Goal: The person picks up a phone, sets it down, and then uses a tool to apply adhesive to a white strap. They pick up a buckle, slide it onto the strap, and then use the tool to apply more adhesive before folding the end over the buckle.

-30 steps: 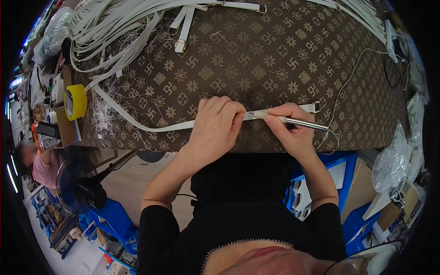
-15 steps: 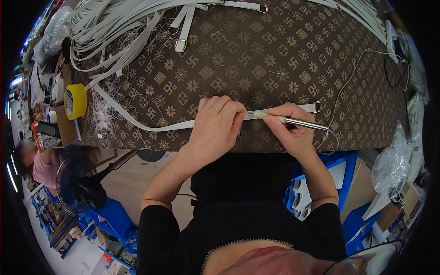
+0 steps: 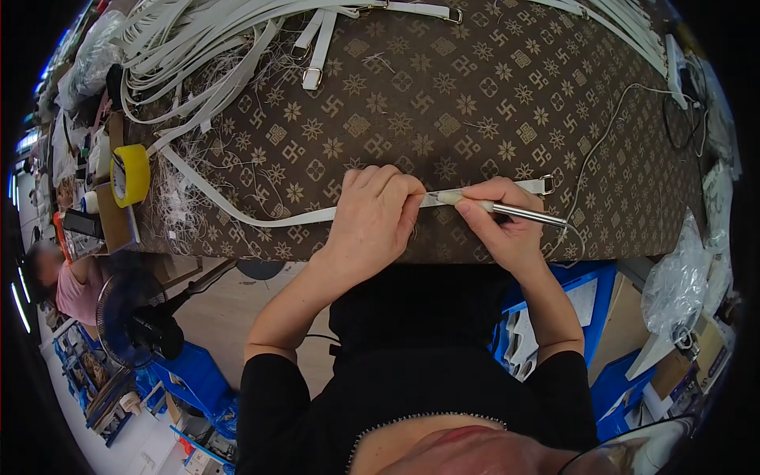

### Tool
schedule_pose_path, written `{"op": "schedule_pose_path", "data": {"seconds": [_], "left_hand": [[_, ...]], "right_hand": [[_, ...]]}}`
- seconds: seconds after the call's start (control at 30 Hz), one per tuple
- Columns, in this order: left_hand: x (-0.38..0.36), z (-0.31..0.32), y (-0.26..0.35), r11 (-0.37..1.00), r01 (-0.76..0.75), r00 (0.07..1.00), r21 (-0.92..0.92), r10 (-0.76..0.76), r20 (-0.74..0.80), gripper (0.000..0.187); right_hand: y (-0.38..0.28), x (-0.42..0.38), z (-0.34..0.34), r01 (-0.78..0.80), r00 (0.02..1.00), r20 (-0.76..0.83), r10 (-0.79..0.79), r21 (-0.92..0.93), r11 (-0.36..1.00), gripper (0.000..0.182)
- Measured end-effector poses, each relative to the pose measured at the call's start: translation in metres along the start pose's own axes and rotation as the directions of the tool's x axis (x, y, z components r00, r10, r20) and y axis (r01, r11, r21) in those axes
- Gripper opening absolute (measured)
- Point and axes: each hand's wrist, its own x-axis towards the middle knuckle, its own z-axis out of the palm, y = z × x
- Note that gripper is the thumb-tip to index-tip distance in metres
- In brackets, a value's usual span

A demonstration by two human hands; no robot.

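Observation:
A narrow white strap (image 3: 297,218) runs across the patterned cloth, ending at a metal buckle (image 3: 546,184) on the right. My left hand (image 3: 375,210) is closed on the strap, its fingertips pressed together near the middle. Between the thumb and fingers of my right hand (image 3: 511,226) is a corded pen-shaped tool (image 3: 529,214) with a pale grip and a metal barrel. Its tip meets the strap, or lies just above it, close beside my left fingertips. My right hand hides the strap stretch near the buckle.
A heap of white straps (image 3: 190,51) and loose thread scraps (image 3: 184,198) cover the table's left side. Yellow tape (image 3: 131,176) stands at the left edge, with a black fan (image 3: 134,321) below. More straps (image 3: 613,28) lie at the back right. A thin cord (image 3: 587,162) crosses the right side.

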Motion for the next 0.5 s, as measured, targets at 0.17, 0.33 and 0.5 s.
{"op": "schedule_pose_path", "data": {"seconds": [0.17, 0.33, 0.5], "left_hand": [[0.0002, -0.0009, 0.0007, 1.000, 0.006, 1.000, 0.002, -0.006, 0.007, 0.016], [0.0006, -0.0007, 0.0007, 1.000, -0.001, 1.000, 0.005, 0.001, 0.007, 0.017], [0.0000, -0.0004, 0.0002, 1.000, -0.001, 1.000, 0.010, 0.001, 0.007, 0.017]], "right_hand": [[-0.0010, 0.0004, -0.0001, 0.003, 1.000, 0.002, -0.003, -0.002, 1.000, 0.009], [0.0005, 0.0000, 0.0005, 0.018, 1.000, 0.003, -0.018, -0.006, 1.000, 0.009], [-0.0018, 0.0012, -0.0004, 0.029, 1.000, 0.010, -0.029, -0.014, 0.999, 0.009]]}}
